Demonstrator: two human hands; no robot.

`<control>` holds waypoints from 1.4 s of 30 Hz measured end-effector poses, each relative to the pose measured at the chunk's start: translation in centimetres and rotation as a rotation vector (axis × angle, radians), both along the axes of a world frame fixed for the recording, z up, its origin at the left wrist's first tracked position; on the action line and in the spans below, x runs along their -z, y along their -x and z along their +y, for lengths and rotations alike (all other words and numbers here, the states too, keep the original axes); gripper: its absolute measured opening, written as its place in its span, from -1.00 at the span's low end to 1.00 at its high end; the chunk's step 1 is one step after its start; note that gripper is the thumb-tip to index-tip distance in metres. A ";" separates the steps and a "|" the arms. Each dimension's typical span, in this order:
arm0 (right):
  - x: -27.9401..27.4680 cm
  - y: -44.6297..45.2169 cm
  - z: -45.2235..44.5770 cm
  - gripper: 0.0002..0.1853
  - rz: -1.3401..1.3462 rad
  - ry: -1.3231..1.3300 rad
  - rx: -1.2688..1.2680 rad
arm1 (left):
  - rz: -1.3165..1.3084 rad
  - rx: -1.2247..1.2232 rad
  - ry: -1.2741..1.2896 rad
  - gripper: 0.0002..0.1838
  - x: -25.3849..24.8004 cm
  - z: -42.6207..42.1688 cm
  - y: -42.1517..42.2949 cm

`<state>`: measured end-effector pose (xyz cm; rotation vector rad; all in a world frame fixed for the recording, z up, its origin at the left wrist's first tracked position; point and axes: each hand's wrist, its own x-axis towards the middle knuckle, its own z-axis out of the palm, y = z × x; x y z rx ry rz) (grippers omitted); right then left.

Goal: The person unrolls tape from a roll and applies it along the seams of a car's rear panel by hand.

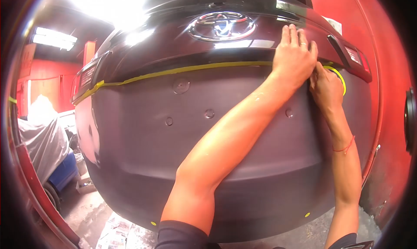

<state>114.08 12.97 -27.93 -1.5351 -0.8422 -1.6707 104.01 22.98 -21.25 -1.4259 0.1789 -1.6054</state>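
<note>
A dark car tailgate [243,149] fills the middle of the head view. Along the crease below its chrome emblem [222,26] runs a strip of yellow masking tape [182,69], from the left tail light to behind my left wrist. My left hand [295,53] lies on the upper panel, fingers stretched out and pointing up. Just to its right and lower, my right hand [328,87] has its fingers closed at a roll of masking tape [344,84], whose bright yellow edge shows beyond the hand. The tape between my hands is mostly hidden.
The right tail light [352,55] sits close to my hands, and a red wall [393,175] stands beyond it. A grey cover [43,140] drapes over something at the left. Newspaper [115,234] lies on the floor below the tailgate.
</note>
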 end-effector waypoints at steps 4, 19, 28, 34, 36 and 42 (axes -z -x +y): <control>-0.2 -0.3 -0.1 -0.82 0.003 0.020 0.024 | 0.038 -0.028 0.032 -0.53 0.3 -0.2 0.1; 0.8 0.1 0.1 -0.81 -0.106 -0.048 -0.029 | 0.029 -0.032 0.021 -0.53 0.3 -0.1 0.1; 1.3 0.2 0.0 -0.76 -0.120 -0.074 0.005 | 0.014 0.008 -0.009 -0.58 0.2 -0.2 0.3; 5.0 0.7 -1.7 -0.68 -0.394 0.004 -0.048 | 0.027 -0.109 -0.015 -0.53 0.2 -0.1 0.8; 6.6 1.1 -2.6 -0.67 -0.445 0.055 -0.146 | 0.039 -0.160 -0.006 -0.49 0.2 -0.4 1.2; 8.0 0.4 -4.6 -0.58 -0.464 0.179 0.087 | 0.024 -0.252 -0.012 -0.27 0.2 -0.4 1.5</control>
